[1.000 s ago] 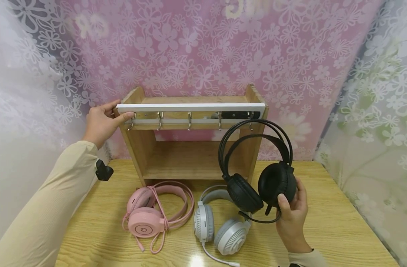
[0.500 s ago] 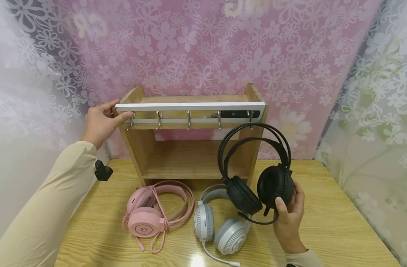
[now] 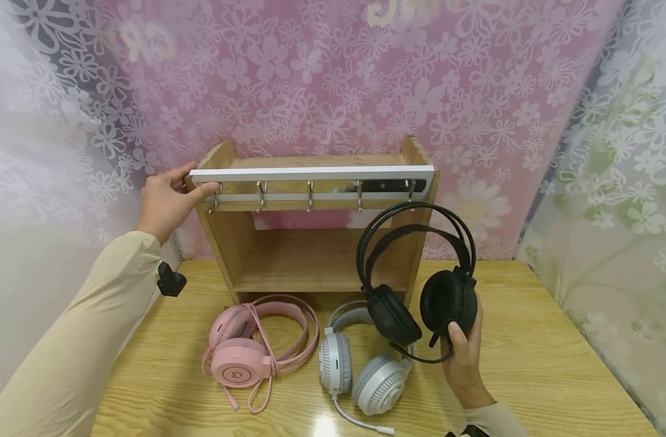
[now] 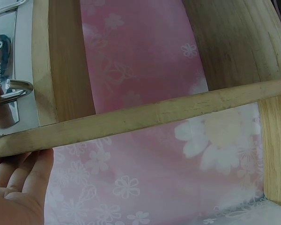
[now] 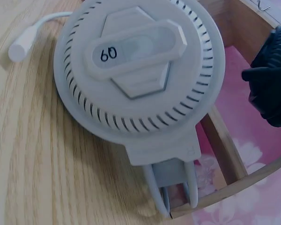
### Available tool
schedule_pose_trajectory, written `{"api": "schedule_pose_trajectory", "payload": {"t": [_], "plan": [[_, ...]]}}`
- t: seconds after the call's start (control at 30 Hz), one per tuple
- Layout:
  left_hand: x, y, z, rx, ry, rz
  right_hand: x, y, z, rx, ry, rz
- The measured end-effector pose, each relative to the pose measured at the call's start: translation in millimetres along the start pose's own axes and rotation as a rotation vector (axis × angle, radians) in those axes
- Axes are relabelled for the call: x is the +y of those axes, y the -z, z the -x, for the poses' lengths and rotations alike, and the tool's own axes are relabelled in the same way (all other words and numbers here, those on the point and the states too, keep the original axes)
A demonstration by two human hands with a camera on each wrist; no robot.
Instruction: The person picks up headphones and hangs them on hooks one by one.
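A black headset (image 3: 415, 285) stands upright in front of the wooden rack's (image 3: 316, 255) right post. My right hand (image 3: 464, 358) holds its right ear cup (image 3: 446, 298) from below, thumb on the pad. The top of its band sits right at the rightmost hook (image 3: 410, 192); whether it hangs on that hook I cannot tell. My left hand (image 3: 168, 197) grips the rack's top left corner, thumb on the white hook rail (image 3: 311, 174). The left wrist view shows the rack's frame (image 4: 145, 117) and my left hand (image 4: 14, 187). The right wrist view shows the black ear cup (image 5: 274, 84).
A pink headset (image 3: 251, 352) and a white headset (image 3: 360, 370) lie on the wooden table (image 3: 551, 370) in front of the rack. The white headset's ear cup (image 5: 140, 79) is marked 60. Flowered curtains close in the back and both sides.
My right hand has sunk a little and shifted left with the black headset, so the band's top sits slightly lower by the rightmost hook. The left hand has stayed put.
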State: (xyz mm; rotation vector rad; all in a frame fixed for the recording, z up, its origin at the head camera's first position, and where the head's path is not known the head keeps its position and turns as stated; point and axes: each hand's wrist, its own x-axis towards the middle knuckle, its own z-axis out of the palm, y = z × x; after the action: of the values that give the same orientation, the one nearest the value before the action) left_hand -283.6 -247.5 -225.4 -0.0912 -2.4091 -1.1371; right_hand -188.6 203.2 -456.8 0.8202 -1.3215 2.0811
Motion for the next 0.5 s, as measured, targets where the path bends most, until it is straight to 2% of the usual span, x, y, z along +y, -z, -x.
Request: {"api": "schedule_pose_trajectory", "payload": {"t": [0.3, 0.5], "plan": [[0.5, 0.7, -0.9, -0.002, -0.002, -0.002, 0.0, 15.0, -5.4, -0.174, -0.096, -0.003], [0.1, 0.7, 0.7, -0.003, 0.003, -0.019, -3.1, 26.3, -10.9, -0.212, -0.164, 0.001]]}}
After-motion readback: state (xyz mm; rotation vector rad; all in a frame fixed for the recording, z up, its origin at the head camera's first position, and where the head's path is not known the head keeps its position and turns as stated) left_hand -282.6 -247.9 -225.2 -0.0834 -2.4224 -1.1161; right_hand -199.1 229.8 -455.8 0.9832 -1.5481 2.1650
